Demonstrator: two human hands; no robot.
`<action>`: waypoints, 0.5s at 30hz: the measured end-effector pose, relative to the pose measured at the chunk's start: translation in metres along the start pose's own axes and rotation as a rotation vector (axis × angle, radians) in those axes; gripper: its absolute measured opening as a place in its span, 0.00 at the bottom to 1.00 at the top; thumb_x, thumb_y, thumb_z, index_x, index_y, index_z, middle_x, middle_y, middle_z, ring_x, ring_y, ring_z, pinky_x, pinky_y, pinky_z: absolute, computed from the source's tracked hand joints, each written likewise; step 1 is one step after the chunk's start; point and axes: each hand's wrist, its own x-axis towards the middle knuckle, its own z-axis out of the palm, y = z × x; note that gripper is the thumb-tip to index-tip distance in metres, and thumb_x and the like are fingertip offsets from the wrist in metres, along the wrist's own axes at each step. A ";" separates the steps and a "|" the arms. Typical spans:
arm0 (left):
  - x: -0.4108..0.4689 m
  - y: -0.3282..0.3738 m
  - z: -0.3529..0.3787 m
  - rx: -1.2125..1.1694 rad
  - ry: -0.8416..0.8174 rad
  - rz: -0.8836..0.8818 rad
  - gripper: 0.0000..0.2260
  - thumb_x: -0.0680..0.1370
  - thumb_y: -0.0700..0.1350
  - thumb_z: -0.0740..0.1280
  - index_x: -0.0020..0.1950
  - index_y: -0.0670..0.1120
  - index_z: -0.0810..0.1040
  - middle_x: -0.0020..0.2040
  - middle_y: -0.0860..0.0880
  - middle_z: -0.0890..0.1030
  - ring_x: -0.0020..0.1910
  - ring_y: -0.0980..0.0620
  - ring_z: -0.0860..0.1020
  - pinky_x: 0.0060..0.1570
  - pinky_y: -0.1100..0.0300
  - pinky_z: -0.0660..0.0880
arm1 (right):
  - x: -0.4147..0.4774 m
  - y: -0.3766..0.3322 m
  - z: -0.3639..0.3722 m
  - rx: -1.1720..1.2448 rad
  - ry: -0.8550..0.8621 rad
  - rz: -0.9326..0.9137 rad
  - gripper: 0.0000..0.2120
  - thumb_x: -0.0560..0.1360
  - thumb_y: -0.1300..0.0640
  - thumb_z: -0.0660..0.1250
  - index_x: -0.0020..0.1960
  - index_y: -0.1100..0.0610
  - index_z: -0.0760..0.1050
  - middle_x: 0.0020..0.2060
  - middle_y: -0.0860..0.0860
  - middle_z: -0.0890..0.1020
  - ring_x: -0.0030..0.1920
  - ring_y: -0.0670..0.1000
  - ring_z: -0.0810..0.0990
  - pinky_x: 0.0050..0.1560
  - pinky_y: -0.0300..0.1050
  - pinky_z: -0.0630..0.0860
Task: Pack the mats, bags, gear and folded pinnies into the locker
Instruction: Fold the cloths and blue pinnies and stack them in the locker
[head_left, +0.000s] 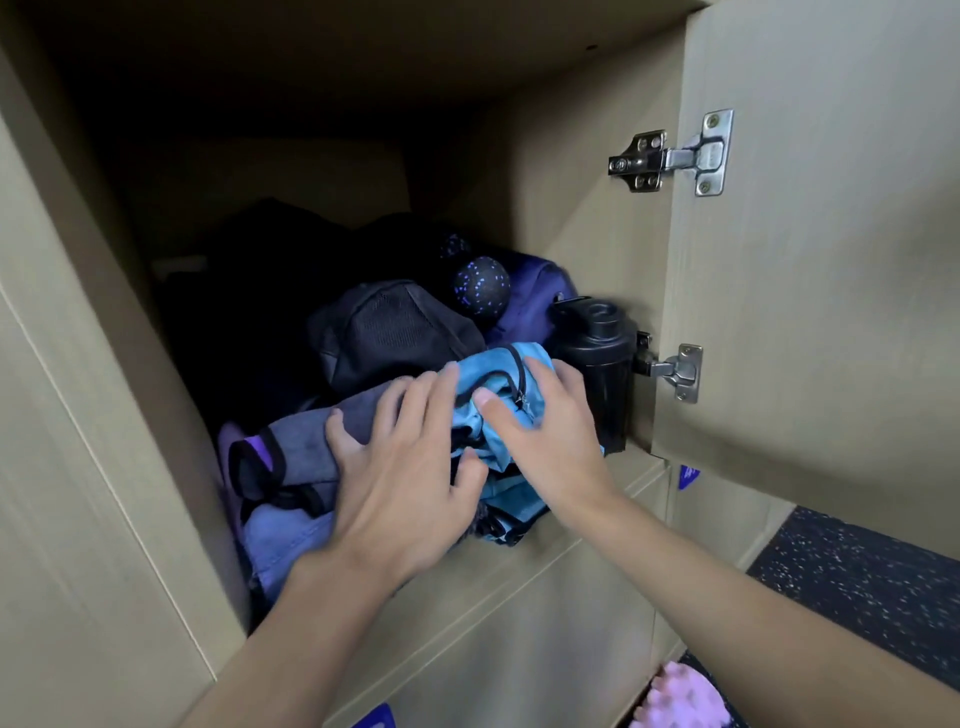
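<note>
While the left grip (400, 488) and right grip (545, 431) lie wide on the folded pinnies (488, 370), best push evenly into the locker (571, 182), clear of the black bottle (597, 358).

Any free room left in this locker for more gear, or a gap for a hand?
Free: the upper half, between the top of the locker and the black bag and speckled ball. Crowded: the bottom, wall to wall, up to the bottle on the right. Dark back left: cannot tell.

Teal bag (498, 384) up front, black ball (480, 288) speckled blue, black shaker bottle (597, 353), beige locker (78, 415), pink nubby roller (680, 699).
</note>
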 end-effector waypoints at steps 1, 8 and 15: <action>0.000 0.000 0.001 -0.028 -0.003 -0.009 0.32 0.74 0.56 0.50 0.78 0.50 0.56 0.72 0.56 0.65 0.76 0.53 0.59 0.68 0.28 0.53 | 0.000 0.001 0.003 -0.025 0.016 0.005 0.31 0.72 0.36 0.67 0.71 0.48 0.69 0.67 0.41 0.64 0.66 0.46 0.69 0.66 0.46 0.69; 0.000 -0.003 0.006 0.044 0.019 0.027 0.29 0.74 0.57 0.51 0.73 0.50 0.70 0.77 0.53 0.64 0.76 0.51 0.63 0.65 0.25 0.55 | 0.002 0.008 0.004 -0.469 0.020 -0.183 0.31 0.78 0.38 0.61 0.76 0.49 0.62 0.75 0.46 0.62 0.70 0.53 0.62 0.66 0.50 0.63; -0.001 -0.007 0.012 0.108 0.016 0.060 0.28 0.75 0.59 0.51 0.74 0.55 0.68 0.72 0.56 0.72 0.76 0.48 0.63 0.63 0.25 0.57 | 0.000 0.026 0.013 -0.608 -0.083 -0.250 0.16 0.81 0.50 0.60 0.65 0.55 0.74 0.76 0.58 0.63 0.65 0.64 0.70 0.58 0.57 0.72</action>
